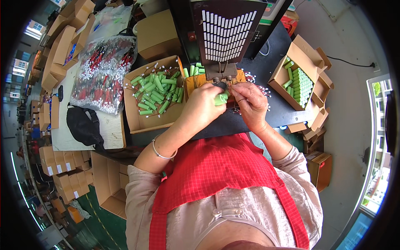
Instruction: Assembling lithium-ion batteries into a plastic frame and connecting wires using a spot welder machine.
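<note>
Black bench top (275, 108) runs under a welding machine (227, 37), cardboard boxes all round. I see my left hand (204, 109) closed on a green cylindrical battery (221, 99), held right under the machine's tip. My right hand (250, 104) pinches something thin beside it; I can't tell what. That battery looks rigid, smooth, a bit slippery and fairly light, so a grip round its middle suits it. Its far end is hidden by my fingers. More batteries lie loose in the box (137, 121) to my left.
</note>
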